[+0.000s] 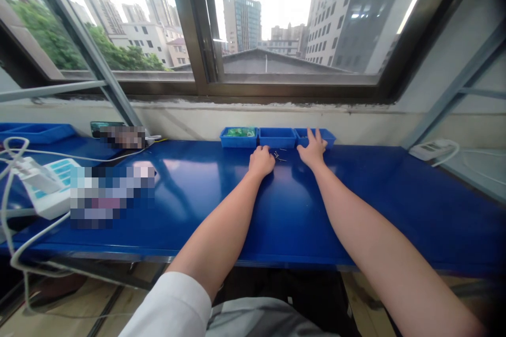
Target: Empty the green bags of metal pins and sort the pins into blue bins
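Three small blue bins stand in a row at the back of the blue table. My right hand (313, 148) reaches over the right bin (329, 139), fingers spread, with the fingertips at its rim and inside. Small dark contents show partly beneath that hand. The middle bin (277, 138) shows only its blue inside. Green-and-clear plastic packets (241, 132) fill the left bin (226, 141). On the tabletop in front of the middle bin rests my left hand (262, 161), its fingers curled and the tips hidden. Several thin metal screws (280, 157) lie right beside it.
The blue table (190, 210) runs along a window ledge. To the left are a white power strip (51, 189) with looping cables, a phone (106, 129) and more blue trays (39, 131). A white device with a cord (430, 149) sits at the right; grey metal posts rise at both sides.
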`<state>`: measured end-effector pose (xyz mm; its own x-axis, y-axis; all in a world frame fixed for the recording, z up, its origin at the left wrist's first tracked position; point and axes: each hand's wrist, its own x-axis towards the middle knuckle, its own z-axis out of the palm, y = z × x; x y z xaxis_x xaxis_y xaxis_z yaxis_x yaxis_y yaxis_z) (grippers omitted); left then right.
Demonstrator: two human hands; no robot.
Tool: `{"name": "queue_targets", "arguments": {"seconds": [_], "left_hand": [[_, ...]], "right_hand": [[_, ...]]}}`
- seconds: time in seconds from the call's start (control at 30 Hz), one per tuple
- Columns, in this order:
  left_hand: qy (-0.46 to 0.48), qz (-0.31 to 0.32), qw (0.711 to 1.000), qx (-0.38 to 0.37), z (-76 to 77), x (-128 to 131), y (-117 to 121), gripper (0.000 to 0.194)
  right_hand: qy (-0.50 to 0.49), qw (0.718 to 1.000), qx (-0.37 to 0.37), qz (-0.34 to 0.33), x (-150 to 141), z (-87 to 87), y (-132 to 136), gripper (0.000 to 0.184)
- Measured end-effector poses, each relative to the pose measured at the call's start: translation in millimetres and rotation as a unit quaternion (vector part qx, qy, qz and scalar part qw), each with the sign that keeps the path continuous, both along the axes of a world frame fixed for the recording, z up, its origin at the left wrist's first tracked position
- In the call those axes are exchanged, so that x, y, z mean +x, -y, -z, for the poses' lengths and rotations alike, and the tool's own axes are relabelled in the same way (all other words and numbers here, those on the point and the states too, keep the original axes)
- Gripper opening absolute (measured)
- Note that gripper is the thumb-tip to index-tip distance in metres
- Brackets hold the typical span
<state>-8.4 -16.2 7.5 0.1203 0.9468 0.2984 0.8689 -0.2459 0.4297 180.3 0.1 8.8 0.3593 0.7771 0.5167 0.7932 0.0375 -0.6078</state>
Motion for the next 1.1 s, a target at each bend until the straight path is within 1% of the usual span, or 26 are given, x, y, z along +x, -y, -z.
{"name": "queue_targets", "arguments": {"seconds": [0.07,0.1,0.13,0.2,0.23,0.3,0.4,0.57,0.83,0.97,1.1], "left_hand": [[-0.005,0.016,1.0,-0.005,1.7,0,-1,0.038],[-0.008,0.026,1.0,-0.006,2.3,1,-2,0.038],[-0.012,0.036,0.999,-0.006,2.6,1,-2,0.037],[-0.023,0.054,0.998,-0.002,2.5,1,-2,0.037],[-0.031,0.061,0.998,0.0,2.2,1,-2,0.037],[-0.049,0.075,0.996,-0.001,1.6,2,0,0.038],[-0.08,0.09,0.993,-0.017,1.7,2,0,0.041],[-0.107,0.104,0.988,-0.034,4.2,2,-1,0.043],[-0.105,0.11,0.988,-0.016,6.6,1,-2,0.04],[-0.08,0.106,0.991,0.031,5.7,1,-1,0.036],[-0.049,0.097,0.991,0.085,1.6,0,3,0.03]], "right_hand": [[0.021,0.999,0.042,-0.012,-2,0.1,0,0.055],[0.033,0.998,0.052,-0.032,-3,0.5,0,0.046],[0.045,0.996,0.051,-0.062,-5,1.0,0,0.038],[0.069,0.989,0.024,-0.13,-9,2.7,1,0.027],[0.079,0.984,0.003,-0.161,-11,3.7,2,0.026],[0.1,0.973,-0.039,-0.207,-17,5.9,3,0.029],[0.134,0.956,-0.082,-0.246,-23,9.0,4,0.03],[0.157,0.949,-0.095,-0.255,-27,9.9,2,0.022],[0.167,0.952,-0.104,-0.236,-33,7.9,6,0.015],[0.154,0.957,-0.087,-0.232,-34,10.8,4,0.016],[0.114,0.964,-0.059,-0.234,-34,10.4,4,0.02]]}}
